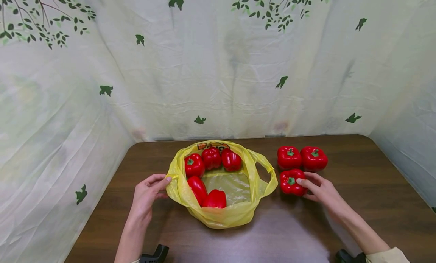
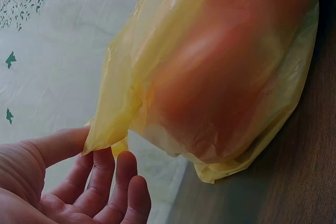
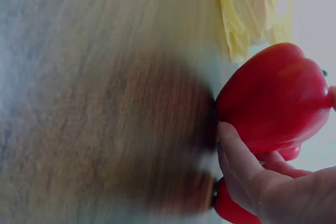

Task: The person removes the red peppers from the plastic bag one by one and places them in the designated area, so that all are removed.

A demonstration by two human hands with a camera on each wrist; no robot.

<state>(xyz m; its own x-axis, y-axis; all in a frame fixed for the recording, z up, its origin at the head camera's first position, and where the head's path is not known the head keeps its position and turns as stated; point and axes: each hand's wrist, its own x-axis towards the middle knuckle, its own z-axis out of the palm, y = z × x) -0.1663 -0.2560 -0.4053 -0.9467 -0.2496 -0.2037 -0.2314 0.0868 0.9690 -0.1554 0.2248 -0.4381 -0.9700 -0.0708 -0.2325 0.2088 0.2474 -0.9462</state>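
Note:
A yellow plastic bag [image 1: 225, 219] lies open on the table with several red bell peppers inside, one of them a bell pepper [image 1: 211, 157] at its back. My left hand [image 1: 150, 191] pinches the bag's left edge between thumb and fingers; in the left wrist view a pepper shows blurred through the film [image 2: 210, 93]. To the right of the bag, my right hand [image 1: 318, 189] grips a red bell pepper [image 1: 287, 181] with a green stem, fingers around its right side. In the right wrist view this pepper [image 3: 273, 98] sits low at the table surface.
Two more red bell peppers, a left one [image 1: 289, 157] and a right one [image 1: 313, 158], stand just behind the gripped one. The bag's right handle loop [image 1: 270, 176] reaches toward them. A pale leaf-print curtain [image 1: 218, 85] hangs behind the brown table [image 1: 357, 172].

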